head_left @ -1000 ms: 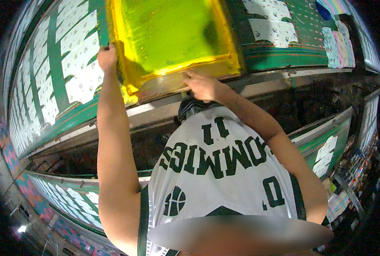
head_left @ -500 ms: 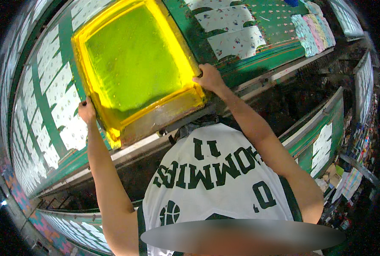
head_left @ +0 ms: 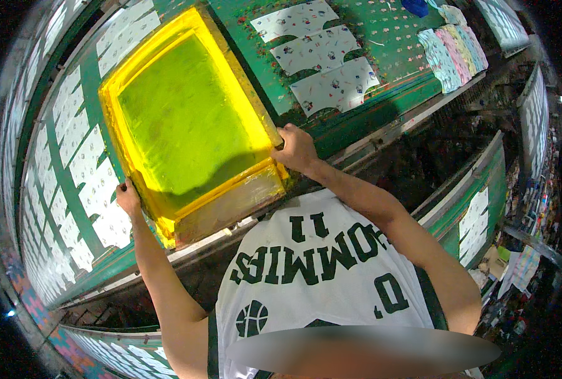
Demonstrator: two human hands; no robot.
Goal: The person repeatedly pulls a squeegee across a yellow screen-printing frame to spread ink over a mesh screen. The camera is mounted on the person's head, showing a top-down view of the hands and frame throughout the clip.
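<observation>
Closest in, you wear a white sleeveless jersey (head_left: 319,243) with dark lettering and dark trim, and both bare arms reach forward from it. Your left hand (head_left: 129,197) is nearly closed, thumb and fingers pinching the left edge of a yellow rectangular frame with a green mesh panel (head_left: 180,120), close to its near left corner. Your right hand (head_left: 298,150) curls shut over the opposite edge, near the near right corner. The frame sits slanted over the near side of a long green table (head_left: 230,18); you cannot tell from here whether its underside lies flat. A pale metal rail (head_left: 413,114) runs along the table's near edge. To the right of the frame, three white flat pieces with small scattered prints (head_left: 334,85) lie in a row, and past them the green surface carries lines of small pale marks. Rows of similar white pieces (head_left: 101,189) cover the table to the left. Toward the right end sit pastel striped folded cloths (head_left: 455,57) and a dark blue item (head_left: 414,7). Farther off, another green table (head_left: 494,199) stands at the right, beside jumbled clutter (head_left: 524,303), while a pink-and-blue patterned floor (head_left: 31,294) shows at the left, by a small bright light (head_left: 11,314).
</observation>
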